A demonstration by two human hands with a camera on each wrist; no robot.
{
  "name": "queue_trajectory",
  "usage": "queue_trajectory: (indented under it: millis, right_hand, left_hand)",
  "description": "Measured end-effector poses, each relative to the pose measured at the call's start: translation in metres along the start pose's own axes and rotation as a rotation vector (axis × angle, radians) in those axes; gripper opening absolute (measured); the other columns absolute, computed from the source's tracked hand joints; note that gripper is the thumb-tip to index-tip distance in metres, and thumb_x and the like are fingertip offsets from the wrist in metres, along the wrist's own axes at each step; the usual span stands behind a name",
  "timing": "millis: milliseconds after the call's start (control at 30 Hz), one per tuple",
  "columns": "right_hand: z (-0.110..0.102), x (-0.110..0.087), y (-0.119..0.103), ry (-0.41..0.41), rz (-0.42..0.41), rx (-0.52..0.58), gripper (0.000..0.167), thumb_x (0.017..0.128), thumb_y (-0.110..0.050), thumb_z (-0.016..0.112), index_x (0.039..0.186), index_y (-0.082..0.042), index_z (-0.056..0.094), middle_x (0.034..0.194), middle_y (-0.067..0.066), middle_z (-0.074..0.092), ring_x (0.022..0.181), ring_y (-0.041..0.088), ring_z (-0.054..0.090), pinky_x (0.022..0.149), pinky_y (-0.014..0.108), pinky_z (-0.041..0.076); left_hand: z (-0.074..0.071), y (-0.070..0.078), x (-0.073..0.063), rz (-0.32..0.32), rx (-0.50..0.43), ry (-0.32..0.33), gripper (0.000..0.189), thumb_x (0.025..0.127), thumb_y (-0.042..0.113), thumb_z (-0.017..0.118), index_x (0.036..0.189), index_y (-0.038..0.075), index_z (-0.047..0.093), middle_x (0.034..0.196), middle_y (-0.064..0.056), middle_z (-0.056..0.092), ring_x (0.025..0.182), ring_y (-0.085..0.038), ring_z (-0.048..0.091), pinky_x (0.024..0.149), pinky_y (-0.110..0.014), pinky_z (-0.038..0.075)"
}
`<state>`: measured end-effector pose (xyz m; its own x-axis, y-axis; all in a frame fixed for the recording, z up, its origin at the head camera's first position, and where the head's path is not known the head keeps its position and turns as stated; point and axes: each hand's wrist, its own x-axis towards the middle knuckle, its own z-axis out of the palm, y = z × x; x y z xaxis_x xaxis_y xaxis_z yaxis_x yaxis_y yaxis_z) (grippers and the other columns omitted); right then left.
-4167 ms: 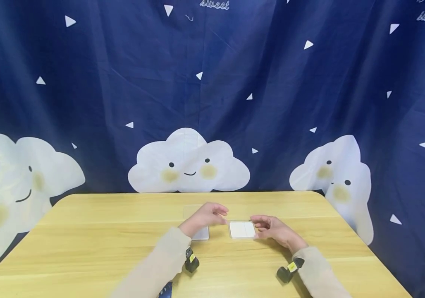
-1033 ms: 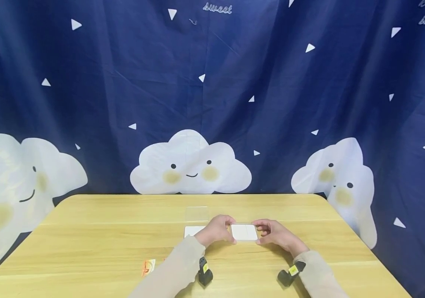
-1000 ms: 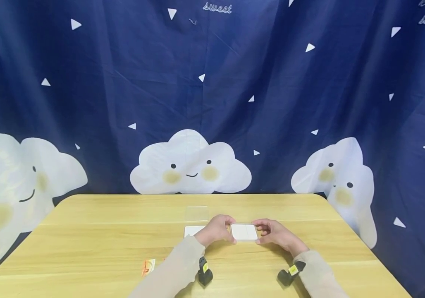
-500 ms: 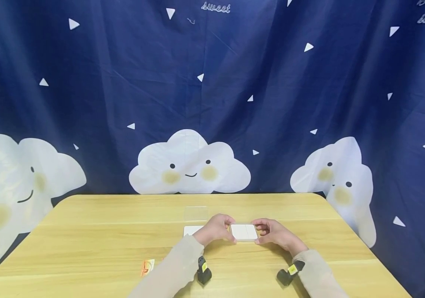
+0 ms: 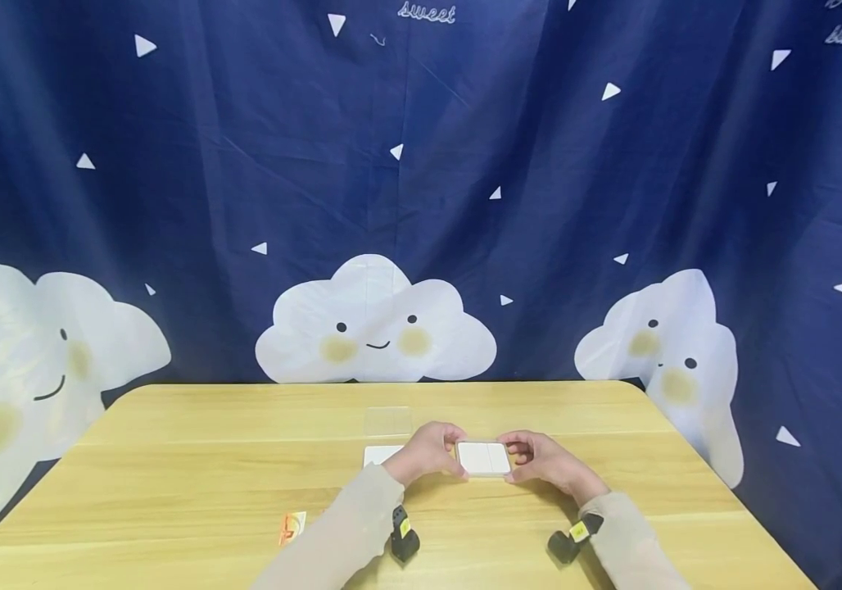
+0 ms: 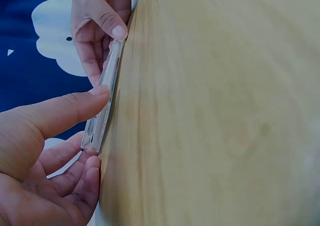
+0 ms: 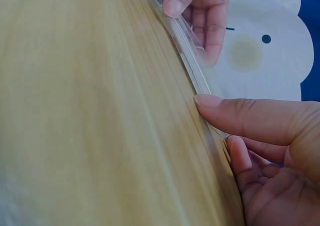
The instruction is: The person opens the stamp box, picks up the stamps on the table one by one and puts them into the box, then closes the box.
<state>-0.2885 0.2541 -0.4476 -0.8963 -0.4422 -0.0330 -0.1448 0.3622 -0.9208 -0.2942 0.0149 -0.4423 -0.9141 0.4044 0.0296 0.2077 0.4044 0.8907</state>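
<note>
A flat, clear-edged case (image 5: 483,459) with a white face, crossed by a thin seam, is between the two hands in the head view. My left hand (image 5: 432,452) grips its left end, thumb on the near edge and fingers at the far side and beneath. The right hand (image 5: 545,460) pinches the other end the same way. Seen edge-on in the left wrist view, the case (image 6: 104,103) shows transparent layers, close to the wooden surface and tilted. Whether it touches the table cannot be told.
A white rectangular piece (image 5: 380,456) lies left of the left hand, partly behind it. Beyond it is a clear thin sheet (image 5: 387,420). A small orange-and-white packet (image 5: 292,527) lies beside the left sleeve. A blue cloud-print curtain (image 5: 421,197) hangs behind the wooden table (image 5: 192,475).
Since the oldest frame, the left hand has moved right and taken hold of the case's left end. The orange-and-white packet has come into view. Over the last second the hands have barely moved.
</note>
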Motion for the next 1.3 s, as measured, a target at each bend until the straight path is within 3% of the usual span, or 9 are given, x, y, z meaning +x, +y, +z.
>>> queue_trajectory:
  millis: [733,1133,1300]
  right_hand:
    - [-0.0018,0.0004,0.0014,-0.01,0.007,0.013,0.061,0.07,0.006,0.075,0.124,0.013,0.047,0.113,0.02,0.055,0.096,0.022,0.049,0.08,0.026,0.043]
    - [-0.0011,0.0016,0.0031,0.007,-0.001,-0.021,0.06,0.069,0.005,0.076,0.122,0.013,0.048,0.112,0.018,0.056,0.097,0.021,0.049,0.082,0.027,0.043]
    - [-0.0002,0.0012,0.0008,0.014,0.011,-0.024,0.062,0.069,0.004,0.077,0.124,0.012,0.048,0.114,0.018,0.055,0.099,0.023,0.05,0.083,0.029,0.044]
  left_hand:
    - [0.0008,0.0023,0.0001,0.008,0.011,0.003,0.05,0.055,-0.003,0.083,0.102,-0.002,0.067,0.096,-0.007,0.064,0.087,-0.02,0.048,0.079,-0.034,0.039]
    - [-0.0002,0.0027,0.0005,-0.015,-0.045,0.011,0.056,0.053,-0.005,0.083,0.106,-0.002,0.065,0.101,-0.009,0.065,0.09,-0.021,0.051,0.086,-0.04,0.041]
    - [-0.0034,0.0026,-0.0006,-0.002,-0.081,0.003,0.055,0.053,-0.006,0.081,0.106,-0.004,0.065,0.101,-0.012,0.065,0.088,-0.022,0.051,0.081,-0.035,0.041]
